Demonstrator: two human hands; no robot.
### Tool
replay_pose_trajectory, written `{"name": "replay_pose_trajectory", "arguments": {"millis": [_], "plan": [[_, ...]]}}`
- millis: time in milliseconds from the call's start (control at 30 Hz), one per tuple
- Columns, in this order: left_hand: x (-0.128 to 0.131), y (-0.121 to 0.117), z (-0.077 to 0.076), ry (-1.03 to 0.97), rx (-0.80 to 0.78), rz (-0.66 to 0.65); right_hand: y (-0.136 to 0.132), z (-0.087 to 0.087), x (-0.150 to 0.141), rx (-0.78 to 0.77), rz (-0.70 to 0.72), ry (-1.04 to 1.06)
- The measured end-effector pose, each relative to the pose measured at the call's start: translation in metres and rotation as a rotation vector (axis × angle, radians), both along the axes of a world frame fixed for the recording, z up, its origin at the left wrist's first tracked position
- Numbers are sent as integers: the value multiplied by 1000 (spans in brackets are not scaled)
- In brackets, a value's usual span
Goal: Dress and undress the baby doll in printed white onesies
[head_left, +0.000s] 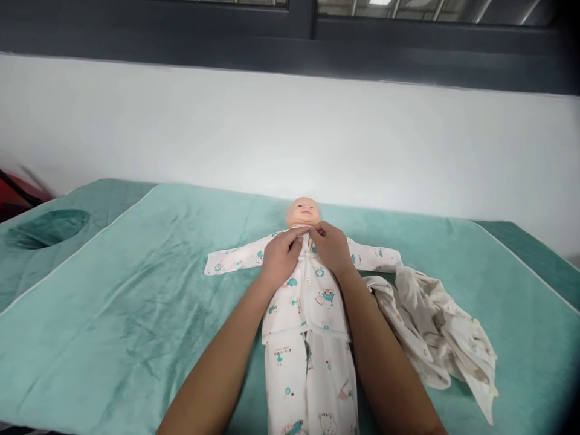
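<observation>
A baby doll (303,211) lies on its back, its head toward the wall and its arms spread to the sides. It wears a white printed baby jacket (294,302) and matching printed trousers (290,386). My left hand (283,254) pinches the jacket's front edge just below the doll's neck. Beside it, my right hand (333,244) pinches the other side of the collar, the fingertips of both hands nearly meeting. A button shows lower on the jacket front. The fastening between my fingers is hidden.
Crumpled cream baby clothes (435,326) lie to the right of the doll. Under everything is a green bed cover (136,314), with a round face hole (48,229) at its left end. A white wall (226,133) and dark window frame (181,36) stand behind.
</observation>
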State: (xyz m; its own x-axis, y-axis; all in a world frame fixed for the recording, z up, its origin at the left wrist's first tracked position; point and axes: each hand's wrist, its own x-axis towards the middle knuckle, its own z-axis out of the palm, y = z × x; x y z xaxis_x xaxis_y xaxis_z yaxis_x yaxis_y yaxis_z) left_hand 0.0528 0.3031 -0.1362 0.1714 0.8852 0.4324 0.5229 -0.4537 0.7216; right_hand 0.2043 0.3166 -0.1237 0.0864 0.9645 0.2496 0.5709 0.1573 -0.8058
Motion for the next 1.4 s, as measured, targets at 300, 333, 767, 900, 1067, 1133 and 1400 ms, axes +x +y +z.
{"name": "replay_pose_trajectory", "arguments": {"millis": [300,333,767,900,1067,1133,1400], "plan": [[-4,-6,5,-109,50,-127,-33,-10,-1,144,-135,339],[-6,-8,6,-102,52,-140,-39,-11,-1,142,-133,349],[-8,-15,6,-59,54,-172,-65,1,2,60,114,-79],[-8,-15,6,-79,49,-154,-64,0,8,38,205,34],[-8,-15,7,-73,60,-161,-58,-4,16,-63,304,242],[-9,-16,7,-60,70,-166,-56,-6,16,-58,298,276],[-9,-16,7,-55,66,-188,-55,-5,15,51,238,166]]}}
